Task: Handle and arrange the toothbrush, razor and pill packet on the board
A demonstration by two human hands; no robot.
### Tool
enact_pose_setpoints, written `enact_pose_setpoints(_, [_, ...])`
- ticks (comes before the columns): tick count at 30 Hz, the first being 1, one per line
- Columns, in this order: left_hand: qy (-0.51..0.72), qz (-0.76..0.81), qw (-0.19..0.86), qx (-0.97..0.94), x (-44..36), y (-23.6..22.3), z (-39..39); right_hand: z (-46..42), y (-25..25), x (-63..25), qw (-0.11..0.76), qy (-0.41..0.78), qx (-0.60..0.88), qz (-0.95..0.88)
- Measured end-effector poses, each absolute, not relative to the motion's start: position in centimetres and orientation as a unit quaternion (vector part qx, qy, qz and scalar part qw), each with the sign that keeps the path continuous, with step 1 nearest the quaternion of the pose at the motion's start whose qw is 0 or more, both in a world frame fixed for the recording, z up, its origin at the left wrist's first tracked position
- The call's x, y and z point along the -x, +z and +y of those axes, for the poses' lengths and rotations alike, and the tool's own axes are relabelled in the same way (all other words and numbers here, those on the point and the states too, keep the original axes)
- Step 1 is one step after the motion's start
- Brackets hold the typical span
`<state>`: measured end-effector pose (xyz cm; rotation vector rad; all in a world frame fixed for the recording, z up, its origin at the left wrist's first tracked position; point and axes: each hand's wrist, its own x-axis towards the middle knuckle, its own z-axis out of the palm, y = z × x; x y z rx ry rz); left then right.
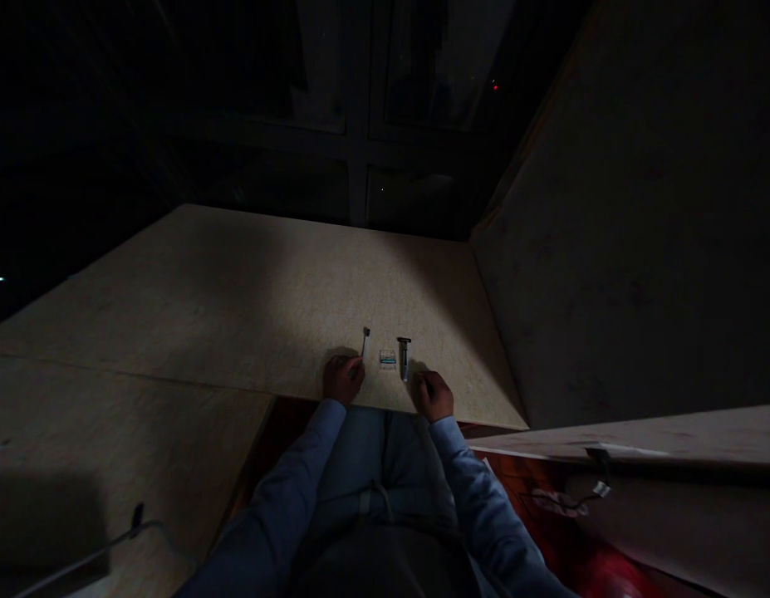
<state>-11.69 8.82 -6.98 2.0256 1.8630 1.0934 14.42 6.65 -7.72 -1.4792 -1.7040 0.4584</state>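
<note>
My left hand [343, 378] rests on the wooden board [253, 299], its fingers closed round the handle of a thin small-headed tool [365, 339] that points away from me. My right hand [433, 394] is curled on the board just right of a dark razor [404, 355], which lies with its head away from me. I cannot make out anything in the right hand. Between the tool and the razor lies a small white and blue packet [388, 358], touched by neither hand.
The lit patch of board is small and the room around it is dark. An upright panel [634, 232] walls off the right side. A lower board [79, 448] with a cable [110, 544] lies at left. Dark windows [360, 108] stand behind.
</note>
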Motion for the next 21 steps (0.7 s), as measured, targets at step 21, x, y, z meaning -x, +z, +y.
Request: enact_pose_setpoints(21, [0.373, 0.636, 0.088, -0.67, 11.78, -6.95, 9.19, 6.44, -7.98, -14.63, 0.403, 0.156, 0.571, -0.698])
